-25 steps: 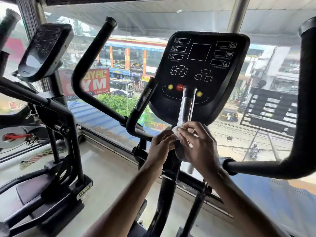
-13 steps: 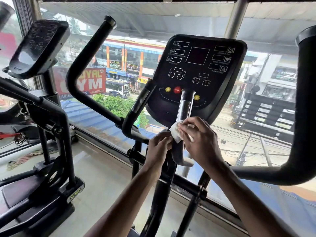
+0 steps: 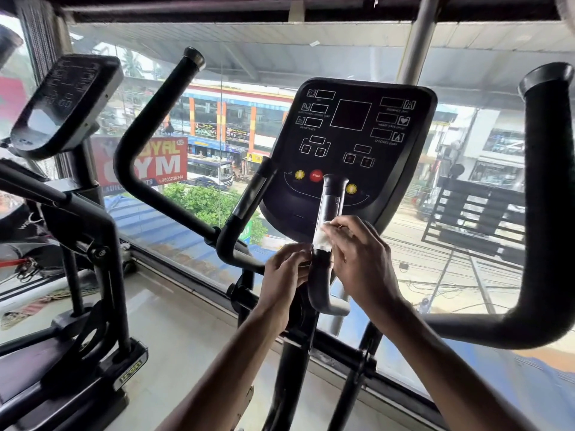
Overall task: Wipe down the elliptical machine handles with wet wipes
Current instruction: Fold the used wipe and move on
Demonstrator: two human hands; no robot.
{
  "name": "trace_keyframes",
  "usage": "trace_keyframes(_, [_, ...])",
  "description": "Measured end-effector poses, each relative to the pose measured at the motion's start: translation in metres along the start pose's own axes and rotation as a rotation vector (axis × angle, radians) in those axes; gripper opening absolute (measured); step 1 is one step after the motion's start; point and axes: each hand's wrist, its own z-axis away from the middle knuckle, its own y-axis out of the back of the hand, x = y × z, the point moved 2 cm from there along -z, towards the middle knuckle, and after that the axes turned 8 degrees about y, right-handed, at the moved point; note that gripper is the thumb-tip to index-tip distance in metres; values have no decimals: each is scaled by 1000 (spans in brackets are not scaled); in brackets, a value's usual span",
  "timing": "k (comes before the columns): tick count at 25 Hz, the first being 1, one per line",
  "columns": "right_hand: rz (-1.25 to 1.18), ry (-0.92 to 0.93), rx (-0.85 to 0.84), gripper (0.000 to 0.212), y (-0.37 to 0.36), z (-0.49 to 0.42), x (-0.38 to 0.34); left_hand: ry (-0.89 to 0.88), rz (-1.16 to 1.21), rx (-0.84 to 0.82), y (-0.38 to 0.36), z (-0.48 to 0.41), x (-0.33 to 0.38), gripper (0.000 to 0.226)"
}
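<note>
White wet wipe is lying wrapped round the middle of the short upright handle, and the person's right hand is pressing it there, fingers curled over the cloth. The left hand is coming in from the other side with its fingertips bent against the same handle just below the wipe; I cannot tell whether they are pinching the wipe or only touching the bar. The handle is standing right in front of the black console, covering part of its lower button row beside the red stop button. A twin short handle is rising to the left, and the long swing handles, left and right, are flanking everything. A neighbouring machine is standing further left, and a red gym sign is showing through the window behind.
</note>
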Motion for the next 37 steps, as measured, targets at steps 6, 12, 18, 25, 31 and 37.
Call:
trace_keyframes(6, [-34, 111, -74, 18, -3, 12, -9, 23, 10, -35, 2, -1, -1, 25])
trace_keyframes(12, [-12, 128, -67, 19, -3, -11, 4, 11, -4, -37, 2, 2, 0, 23])
trace_keyframes(18, [-19, 69, -21, 15, -9, -33, 19, -7, -36, -14, 1, 0, -3, 18])
trace_keyframes(25, [-32, 120, -96, 9, -9, -64, 30, 10, 35, -52, 3, -1, -6, 29])
trace_keyframes(31, [4, 102, -106, 8, -23, -71, 27, -15, 5, -66, 10, -1, -18, 29])
trace_keyframes(37, [-9, 152, -149, 8, -20, -50, 11, -29, -110, -104, 21, -3, -23, 31])
